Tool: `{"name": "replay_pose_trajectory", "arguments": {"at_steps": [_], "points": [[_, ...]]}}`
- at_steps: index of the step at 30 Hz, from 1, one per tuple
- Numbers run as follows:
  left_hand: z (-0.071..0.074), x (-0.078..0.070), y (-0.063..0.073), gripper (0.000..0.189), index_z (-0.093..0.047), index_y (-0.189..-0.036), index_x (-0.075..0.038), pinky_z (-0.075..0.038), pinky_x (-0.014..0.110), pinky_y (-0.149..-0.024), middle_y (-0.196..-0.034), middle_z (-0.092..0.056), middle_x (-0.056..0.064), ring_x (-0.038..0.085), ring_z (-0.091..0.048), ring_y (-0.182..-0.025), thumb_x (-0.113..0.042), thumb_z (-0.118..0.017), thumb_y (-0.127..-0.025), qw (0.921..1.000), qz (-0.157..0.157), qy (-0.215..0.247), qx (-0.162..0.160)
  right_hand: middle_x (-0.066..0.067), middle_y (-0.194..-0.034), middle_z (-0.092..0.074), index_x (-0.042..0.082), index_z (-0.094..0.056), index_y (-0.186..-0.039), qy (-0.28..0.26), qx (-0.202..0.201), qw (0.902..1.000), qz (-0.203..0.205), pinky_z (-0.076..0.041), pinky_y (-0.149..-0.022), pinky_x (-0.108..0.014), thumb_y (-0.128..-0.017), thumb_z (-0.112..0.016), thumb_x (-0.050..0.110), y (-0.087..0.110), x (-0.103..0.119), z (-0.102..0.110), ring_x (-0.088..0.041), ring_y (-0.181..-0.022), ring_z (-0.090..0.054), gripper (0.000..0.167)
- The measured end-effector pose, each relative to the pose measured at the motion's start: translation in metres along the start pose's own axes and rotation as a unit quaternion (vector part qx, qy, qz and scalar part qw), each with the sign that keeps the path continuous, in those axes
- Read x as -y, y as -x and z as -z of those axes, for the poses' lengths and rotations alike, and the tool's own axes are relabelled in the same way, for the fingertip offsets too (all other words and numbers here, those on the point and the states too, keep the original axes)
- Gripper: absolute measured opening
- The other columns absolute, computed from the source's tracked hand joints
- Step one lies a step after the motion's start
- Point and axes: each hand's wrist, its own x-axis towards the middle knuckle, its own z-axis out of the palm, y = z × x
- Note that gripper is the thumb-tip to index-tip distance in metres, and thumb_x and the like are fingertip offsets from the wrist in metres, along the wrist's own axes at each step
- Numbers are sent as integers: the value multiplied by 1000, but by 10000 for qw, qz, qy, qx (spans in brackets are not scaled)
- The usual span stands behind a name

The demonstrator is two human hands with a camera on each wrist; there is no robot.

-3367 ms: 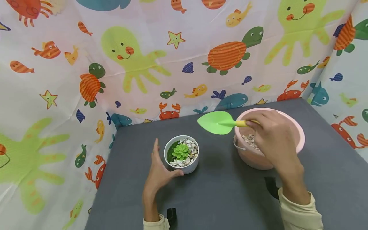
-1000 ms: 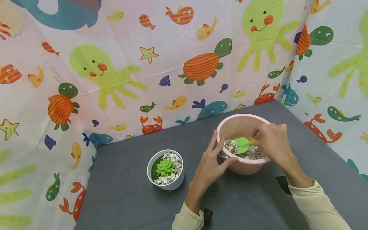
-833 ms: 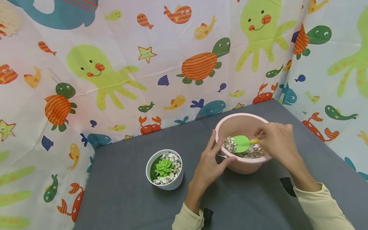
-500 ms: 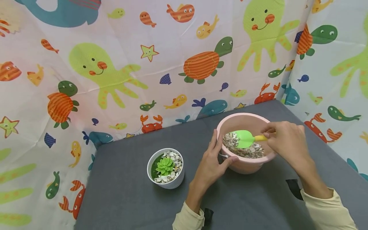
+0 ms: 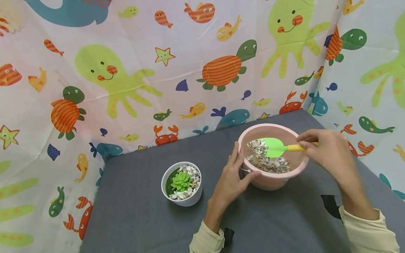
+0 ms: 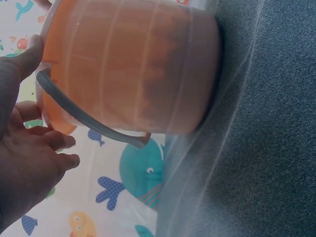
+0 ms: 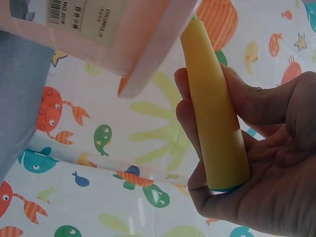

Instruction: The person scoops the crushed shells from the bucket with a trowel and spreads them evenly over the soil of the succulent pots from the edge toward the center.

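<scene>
A green trowel (image 5: pixel 274 147) with a yellow handle (image 7: pixel 212 108) is in my right hand (image 5: pixel 332 154), its fingers and thumb wrapped round the handle. White and brown shell bits (image 5: pixel 257 146) lie on the blade, which is level above the gravel (image 5: pixel 269 164) inside a pink bucket (image 5: pixel 267 184). My left hand (image 5: pixel 229 181) holds the bucket's near left rim, thumb in front and fingers along the side; the left wrist view shows the grey bail handle (image 6: pixel 94 121) hanging beside it. To the left stands a white pot (image 5: pixel 191 201) with a green succulent (image 5: pixel 181 181) and pale shell bits.
Grey cloth (image 5: pixel 136 211) covers the table under the bucket and pot. A white curtain (image 5: pixel 186 42) printed with sea animals hangs behind and at both sides. The pot stands apart from the left hand.
My left hand has gone from beside the white pot to the bucket rim. The trowel has dipped into the bucket's gravel and risen, now loaded, with my right hand shifting rightward.
</scene>
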Motion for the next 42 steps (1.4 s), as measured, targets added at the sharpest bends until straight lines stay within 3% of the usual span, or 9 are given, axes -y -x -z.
{"name": "replay_pose_trajectory", "arguments": {"at_steps": [4, 12, 17, 23, 31, 37, 42], "points": [[-1, 0, 0, 92, -23, -168, -21, -22, 55, -132, -178, -6, -2, 29, -28, -161, -45, -75, -95, 10000, -39, -14, -44, -27, -93, -75, -4, -79, -102, -24, 4, 10000, -66, -38, -52, -26, -91, -72, 0, 1, 3, 3, -34, -81, -59, 14], [-1, 0, 1, 93, -21, -168, -23, -18, 52, -134, -178, -6, -4, 23, -24, -163, -45, -75, -95, 10000, 72, 16, -46, -27, -94, -75, -3, -79, -102, -99, -48, 9999, -35, -37, -49, -26, -92, -70, -1, 1, 16, 6, -34, -82, -59, 14], [3, -1, 5, 96, -19, -168, -14, -18, 50, -134, -178, -9, -1, 22, -22, -164, -45, -74, -96, 9998, 132, -99, -72, -26, -93, -76, -2, -80, -101, -128, -85, 9999, 57, -36, -51, -25, -92, -71, -1, 2, 27, 6, -33, -82, -60, 13], [18, -6, 17, 94, -22, -167, -10, -22, 49, -132, -177, -16, 3, 21, -23, -163, -43, -74, -96, 9990, 301, -106, -318, -24, -93, -76, -1, -80, -102, -155, -40, 9998, 118, -34, -49, -27, -92, -71, -1, 3, 37, 7, -30, -79, -57, 14], [43, -15, 31, 90, -25, -166, -6, -26, 51, -130, -176, -18, 6, 26, -27, -162, -38, -74, -97, 9968, 280, -181, -721, -27, -100, -76, 1, -78, -108, -238, 156, 9995, 125, -37, -51, -27, -93, -70, 1, 5, 49, 6, -32, -84, -61, 17], [52, -10, 39, 89, -27, -165, -7, -32, 54, -127, -177, -18, 5, 32, -27, -162, -36, -75, -97, 9947, 407, -167, -925, -29, -106, -75, -2, -77, -111, -212, 339, 9991, 161, -41, -59, -28, -93, -69, 1, 5, 59, -1, -38, -91, -61, 20], [59, -7, 46, 89, -28, -165, -7, -34, 53, -126, -176, -19, 5, 29, -27, -162, -37, -76, -96, 9927, 493, -274, -1070, -29, -106, -76, -3, -76, -112, -311, 436, 9982, 255, -42, -64, -28, -92, -70, -1, 4, 64, -7, -39, -92, -65, 21]]}}
